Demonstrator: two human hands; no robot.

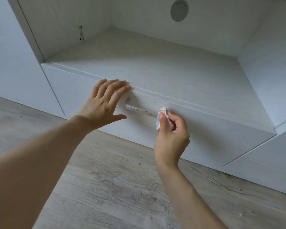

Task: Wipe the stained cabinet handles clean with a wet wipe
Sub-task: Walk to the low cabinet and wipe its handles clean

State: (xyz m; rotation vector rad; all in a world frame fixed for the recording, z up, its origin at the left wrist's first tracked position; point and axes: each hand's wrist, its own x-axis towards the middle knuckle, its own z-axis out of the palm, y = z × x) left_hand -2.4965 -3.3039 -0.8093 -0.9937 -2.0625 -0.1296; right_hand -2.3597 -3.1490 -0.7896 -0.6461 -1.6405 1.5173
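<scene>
Right hand [171,129] pinching wet wipe [161,117] at handle [139,110] end; bar running leftward toward spread left hand [104,103], stains between.

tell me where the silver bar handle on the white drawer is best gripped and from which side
Probably the bare middle of the silver bar handle, coming from the front with fingers hooked behind it: the bar stands off the white drawer front, leaving a gap. Its right end is covered by the crumpled white wet wipe.
</scene>
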